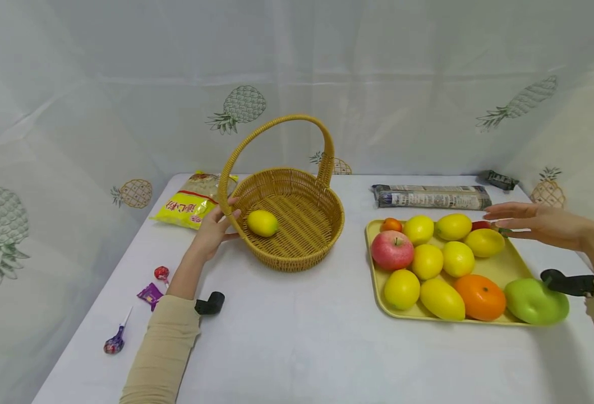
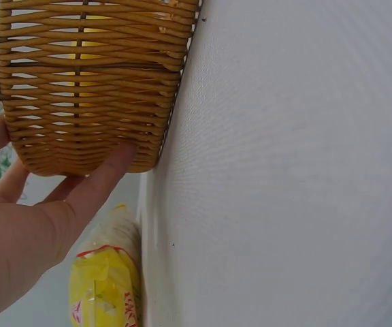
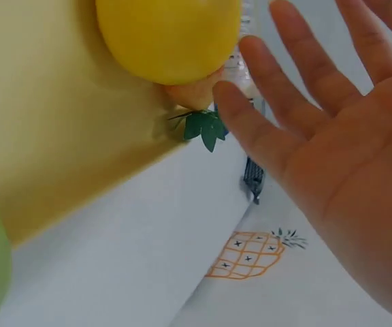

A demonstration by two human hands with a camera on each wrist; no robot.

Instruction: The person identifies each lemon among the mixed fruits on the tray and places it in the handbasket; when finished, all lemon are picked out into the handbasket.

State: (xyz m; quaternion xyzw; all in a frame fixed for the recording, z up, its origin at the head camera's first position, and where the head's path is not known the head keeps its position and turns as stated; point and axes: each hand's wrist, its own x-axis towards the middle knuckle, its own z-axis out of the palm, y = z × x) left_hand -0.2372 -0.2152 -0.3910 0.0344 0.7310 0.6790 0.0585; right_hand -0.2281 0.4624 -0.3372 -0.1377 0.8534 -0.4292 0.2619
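Note:
My left hand [image 1: 212, 229] rests against the left side of a woven wicker basket [image 1: 304, 260], near the foot of its tall handle. Its fingers lie nearly straight along the basket's wall [image 2: 94, 116]. Inside the basket is one lemon [image 1: 262, 223]. At the far right, my right hand [image 1: 546, 224] hovers with fingers spread and nothing in them. Its fingertips are close to a red fruit with green leaves [image 3: 206, 128] at the back right corner of a yellow tray [image 1: 515, 264]. Beside that fruit lies a lemon [image 1: 484, 243].
The tray also bears several lemons, a red apple [image 1: 392, 250], an orange [image 1: 480, 297] and a green fruit [image 1: 536, 302]. A long clear packet [image 1: 433, 197] lies behind it. At left are a yellow bag [image 1: 188, 202], lollipops [image 1: 115, 341] and a purple-wrapped candy [image 1: 150, 295].

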